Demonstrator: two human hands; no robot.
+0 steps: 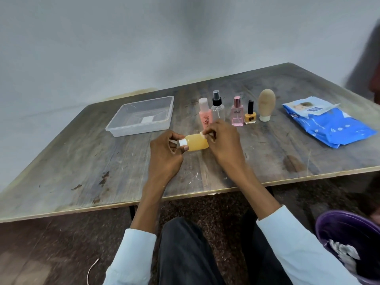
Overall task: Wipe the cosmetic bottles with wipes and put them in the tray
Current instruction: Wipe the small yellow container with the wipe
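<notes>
Head view: left hand [164,149] fingers grip the amber bottle's [195,142] cap; right hand [223,138] fingers pinch a wipe [202,135] against its base.

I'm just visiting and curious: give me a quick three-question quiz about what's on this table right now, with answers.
1. True or false: the clear tray already holds a bottle.
2. Which hand grips the white-cap end of the amber bottle? A) left hand B) right hand
3. Fill in: the blue wipes pack lies at the table's ____ side, past the standing bottles.

Key: 1 false; 2 A; 3 right.
</notes>
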